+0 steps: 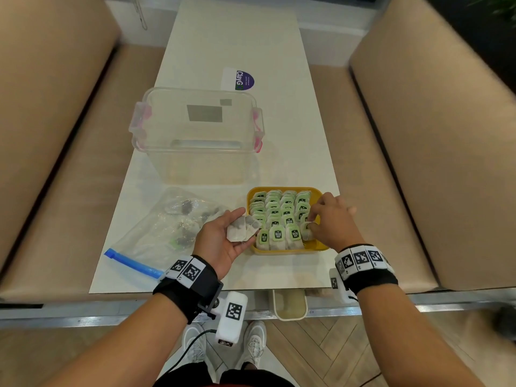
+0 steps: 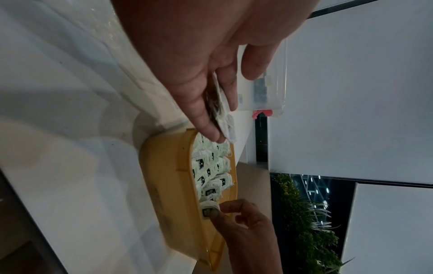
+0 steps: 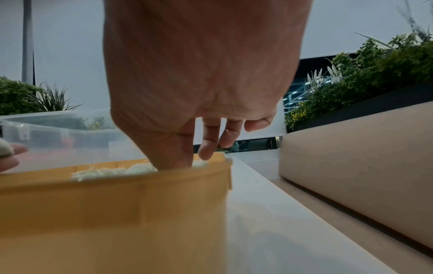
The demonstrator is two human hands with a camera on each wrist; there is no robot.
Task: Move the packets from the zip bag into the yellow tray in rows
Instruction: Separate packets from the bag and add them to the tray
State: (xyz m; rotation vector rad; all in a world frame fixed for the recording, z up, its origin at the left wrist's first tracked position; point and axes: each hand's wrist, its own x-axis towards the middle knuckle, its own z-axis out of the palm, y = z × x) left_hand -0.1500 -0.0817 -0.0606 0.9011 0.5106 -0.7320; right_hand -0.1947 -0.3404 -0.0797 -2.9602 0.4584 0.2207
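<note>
Right hand (image 1: pixel 332 219) pinches one packet (image 1: pixel 306 229) upright into the near-right gap of the yellow tray (image 1: pixel 321 245), while the left hand (image 1: pixel 223 238), just left of it, cradles spare packets (image 1: pixel 241 229) for the next handover.

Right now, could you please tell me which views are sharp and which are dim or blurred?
Head view: bright and fairly sharp at the yellow tray, with straight edges bowed toward the borders. Left wrist view: dim, the left hand soft up close. Right wrist view: the tray's near wall blurred, the right hand large and close.
</note>
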